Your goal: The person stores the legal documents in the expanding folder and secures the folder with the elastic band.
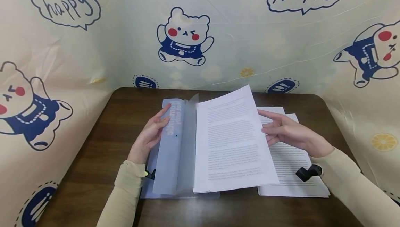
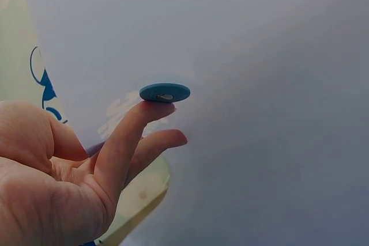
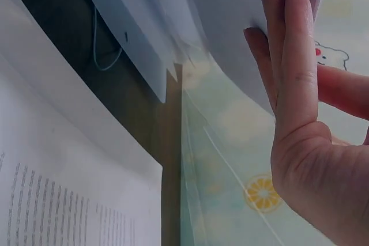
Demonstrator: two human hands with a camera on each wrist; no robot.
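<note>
A translucent blue plastic folder lies on the table with its printed cover raised and bent over. My left hand holds the cover at its left edge. In the left wrist view, a round teal button on the folder sits right at a fingertip of the left hand. Printed sheets stand tilted up over the folder's right side. My right hand grips their right edge; in the right wrist view, several fingers lie along the back of the sheets and the thumb is on the other side.
More printed sheets lie on the dark wooden table, at the right under my right hand. A thin cord loop hangs at the folder's edge. A curtain with bear prints surrounds the table's back and sides.
</note>
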